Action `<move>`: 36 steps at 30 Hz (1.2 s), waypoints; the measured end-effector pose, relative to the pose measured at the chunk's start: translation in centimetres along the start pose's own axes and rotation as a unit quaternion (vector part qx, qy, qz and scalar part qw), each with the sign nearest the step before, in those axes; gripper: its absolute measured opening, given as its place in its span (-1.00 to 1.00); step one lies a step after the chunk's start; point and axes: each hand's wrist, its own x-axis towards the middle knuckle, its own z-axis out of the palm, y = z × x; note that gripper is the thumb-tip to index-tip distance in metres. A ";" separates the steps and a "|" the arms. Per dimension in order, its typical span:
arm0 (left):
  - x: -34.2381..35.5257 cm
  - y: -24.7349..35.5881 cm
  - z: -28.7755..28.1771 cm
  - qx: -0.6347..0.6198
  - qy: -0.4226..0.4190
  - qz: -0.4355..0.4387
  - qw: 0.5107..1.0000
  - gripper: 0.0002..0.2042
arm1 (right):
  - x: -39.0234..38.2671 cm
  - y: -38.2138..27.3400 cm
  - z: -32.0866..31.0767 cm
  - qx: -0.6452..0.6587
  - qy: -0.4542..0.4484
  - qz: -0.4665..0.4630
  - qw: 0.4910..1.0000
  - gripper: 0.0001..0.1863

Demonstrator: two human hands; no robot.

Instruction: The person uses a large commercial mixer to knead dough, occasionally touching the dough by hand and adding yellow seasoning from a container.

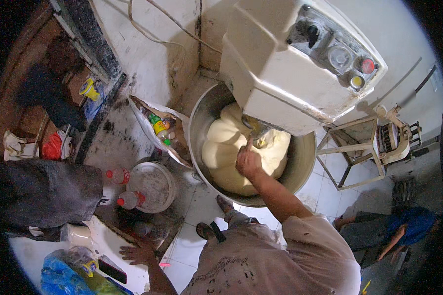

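Note:
My right hand (pixel 249 162) reaches over a large steel mixing bowl (pixel 306 162), its index finger stretched out and the other fingers partly curled. The fingertip is at the dough-smeared metal hook (pixel 260 129) under the mixer head, and I cannot tell whether it touches. Nothing shows in this hand. A big pale mass of dough (pixel 225 151), bulging in folds, fills much of the bowl around the hook. At lower left my left hand (pixel 138 252) lies on the edge of a white table (pixel 108 234), fingers spread, holding nothing.
The cream mixer head (pixel 275 64) overhangs the bowl, with knobs and buttons on top. Left of the bowl stand an open sack (pixel 155 129) with bottles, a round lidded bucket (pixel 157 189) and red-capped bottles (pixel 128 200). A phone (pixel 112 271) lies on the table. Another person (pixel 403 226) is at right.

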 end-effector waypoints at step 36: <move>0.4 -1.4 -3.3 -0.080 -0.068 0.003 0.994 -0.22 | 7.5 -1.8 15.3 0.072 -0.119 -0.298 0.944 -0.67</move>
